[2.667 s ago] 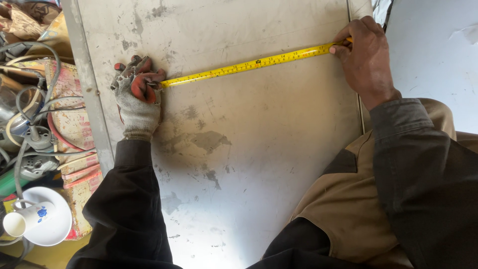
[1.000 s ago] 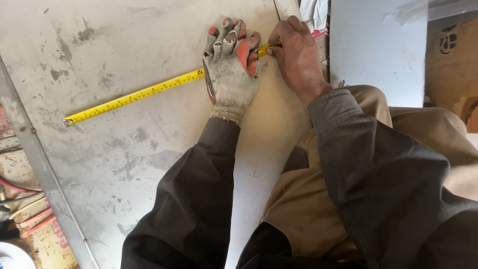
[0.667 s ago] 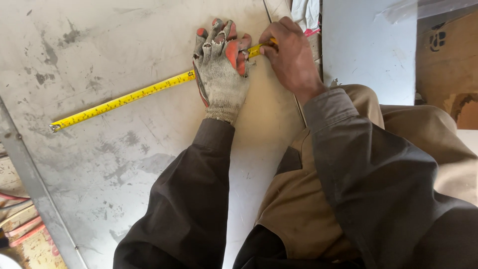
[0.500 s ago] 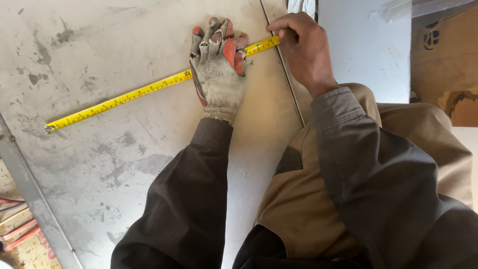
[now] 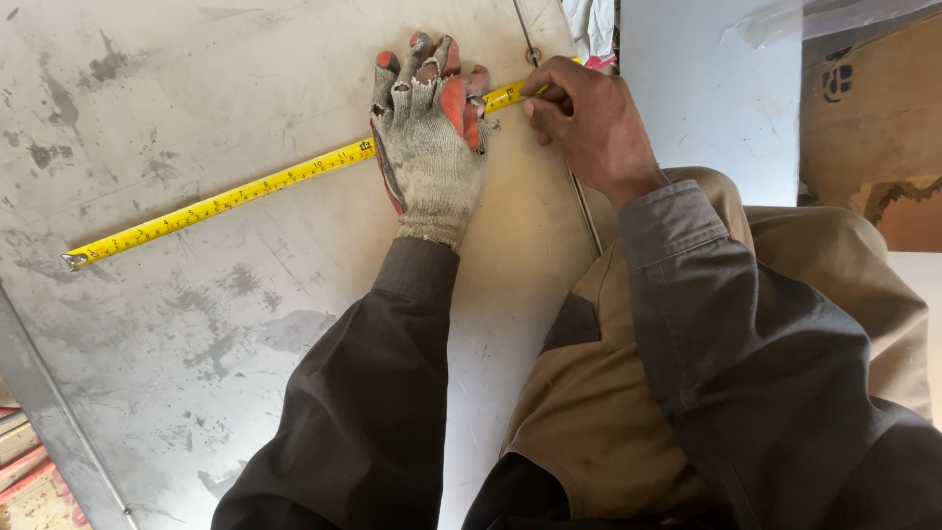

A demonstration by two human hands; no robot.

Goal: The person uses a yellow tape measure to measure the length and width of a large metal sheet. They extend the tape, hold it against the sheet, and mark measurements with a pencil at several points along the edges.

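Note:
A yellow tape measure (image 5: 226, 201) lies stretched across a stained grey metal sheet (image 5: 196, 324), its hook end at the sheet's left edge. My left hand (image 5: 427, 147), in a worn grey glove with red fingertips, presses flat on the tape near the sheet's right side. Just right of it my bare right hand (image 5: 589, 123) has its fingers pinched at the tape; what it pinches is hidden by the fingers. A thin metal rod (image 5: 579, 196) runs along the sheet's right edge under that hand.
My knee in tan trousers (image 5: 638, 393) rests at the sheet's right edge. A pale blue-grey panel (image 5: 706, 88) lies to the right, with brown cardboard (image 5: 873, 118) beyond it. Red and tan strips (image 5: 25, 471) show at the bottom left.
My left hand has gone from the tape's left end to its right part, and now presses it flat. The right hand stays at the right end, and has shifted slightly lower.

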